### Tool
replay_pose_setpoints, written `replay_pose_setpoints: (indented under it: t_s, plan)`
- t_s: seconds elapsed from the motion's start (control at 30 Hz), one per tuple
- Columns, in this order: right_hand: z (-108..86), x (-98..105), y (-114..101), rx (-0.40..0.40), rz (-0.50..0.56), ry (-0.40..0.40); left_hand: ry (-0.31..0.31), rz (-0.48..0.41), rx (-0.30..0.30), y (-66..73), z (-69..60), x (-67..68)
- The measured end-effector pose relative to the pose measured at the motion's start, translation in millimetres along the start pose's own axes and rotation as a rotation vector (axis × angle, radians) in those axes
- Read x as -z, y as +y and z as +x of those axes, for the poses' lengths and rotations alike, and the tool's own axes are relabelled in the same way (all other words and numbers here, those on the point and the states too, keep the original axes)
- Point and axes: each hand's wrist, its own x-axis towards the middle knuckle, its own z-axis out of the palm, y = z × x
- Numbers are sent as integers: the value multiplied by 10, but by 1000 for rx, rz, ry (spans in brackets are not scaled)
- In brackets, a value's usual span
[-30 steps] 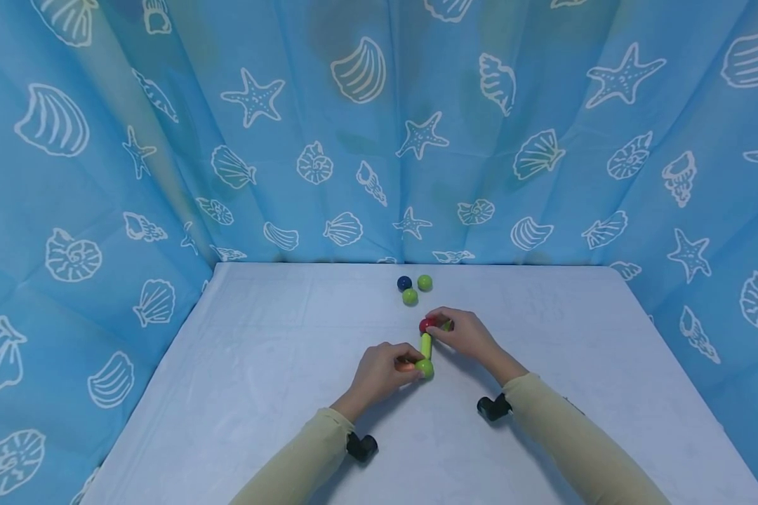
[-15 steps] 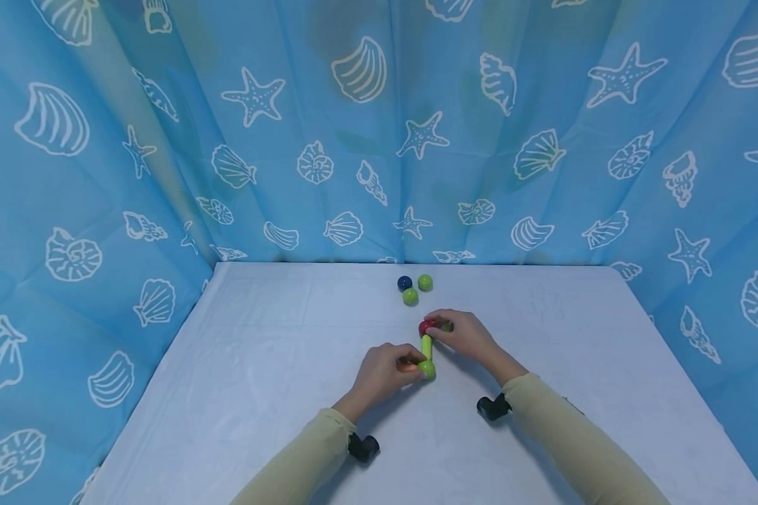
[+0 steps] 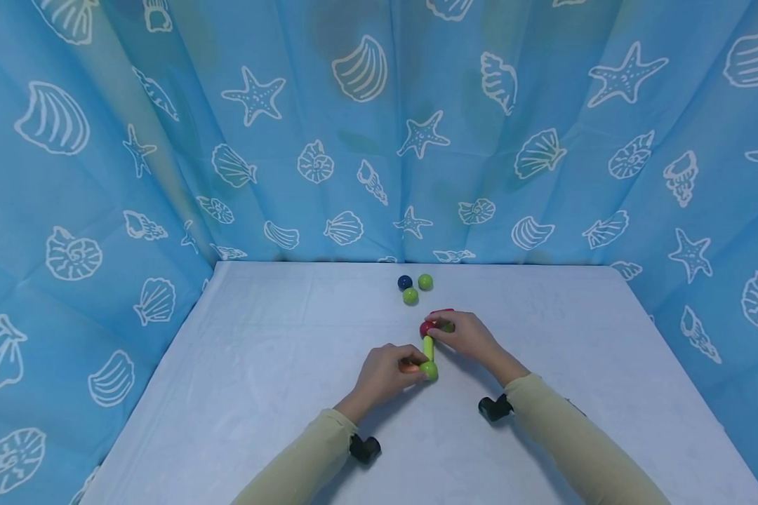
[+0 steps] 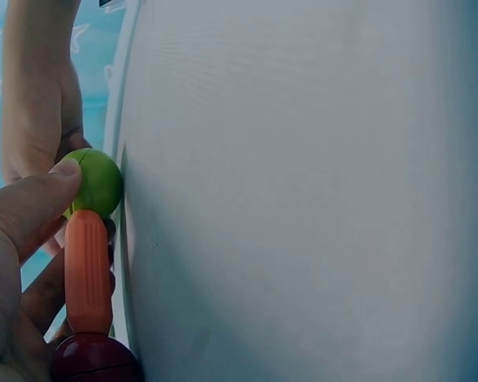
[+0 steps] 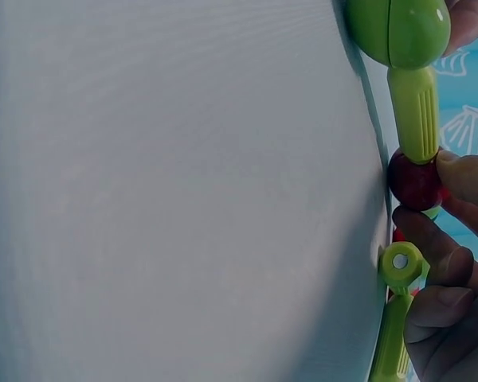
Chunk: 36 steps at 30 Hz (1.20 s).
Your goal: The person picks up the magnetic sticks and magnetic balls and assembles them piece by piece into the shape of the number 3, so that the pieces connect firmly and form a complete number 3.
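My left hand (image 3: 384,373) pinches a green ball (image 3: 429,371) between thumb and fingers. From that ball an orange ribbed rod (image 4: 88,270) runs to a dark red ball (image 4: 97,360), seen in the left wrist view. A yellow-green rod (image 3: 428,348) joins the green ball to a red ball (image 3: 426,329), which my right hand (image 3: 466,337) pinches with thumb and fingers. Beside the right fingers, a green piece with a round end and a pale disc (image 5: 400,261) meets another green rod (image 5: 393,338). My right hand partly hides these pieces.
Behind the hands lie a dark blue ball (image 3: 405,283) and two more green balls, one nearer (image 3: 410,296) and one farther (image 3: 425,282). The white-covered table (image 3: 278,351) ends at a blue shell-print curtain (image 3: 328,140).
Both hands keep their hold while the joined balls and rod shift slightly toward me and to the right. A red piece now shows behind the right fingers.
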Motion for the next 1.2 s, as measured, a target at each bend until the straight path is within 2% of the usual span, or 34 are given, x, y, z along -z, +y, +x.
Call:
replay_pose_setpoints:
  t_s: [0.83, 1.2]
  plan:
    - [-38, 22, -5, 23, -6, -6, -1, -8, -1, 15, -6, -28]
    - [-69, 82, 56, 29, 22, 75, 5, -2, -6, 10, -16, -29]
